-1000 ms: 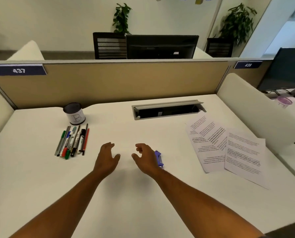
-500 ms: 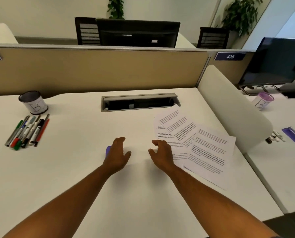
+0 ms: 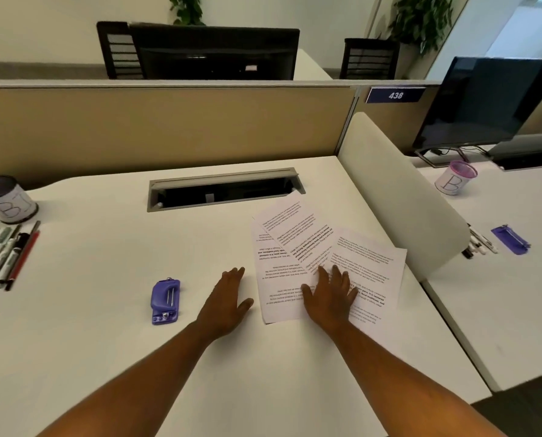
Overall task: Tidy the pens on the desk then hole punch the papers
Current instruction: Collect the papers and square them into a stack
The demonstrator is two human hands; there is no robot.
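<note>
Three printed papers (image 3: 298,244) lie fanned out on the white desk (image 3: 105,310), right of centre. My right hand (image 3: 331,294) lies flat on them with straight fingers. My left hand (image 3: 228,298) rests flat on the desk just left of the papers' edge. A small purple hole punch (image 3: 165,301) lies on the desk to the left of my left hand, apart from it. Several pens (image 3: 4,257) lie side by side at the far left edge, in front of a pen cup (image 3: 6,200) marked with a letter B.
An open cable tray (image 3: 222,187) is set into the desk behind the papers. A beige partition (image 3: 168,127) closes the back. A white divider (image 3: 402,193) stands at the right, with a neighbouring desk holding a monitor (image 3: 487,102), another cup (image 3: 455,178), pens and a purple punch (image 3: 511,239).
The view has swung to the right. Both hands moved right from the punch; my right hand now lies on the papers and the hole punch is uncovered.
</note>
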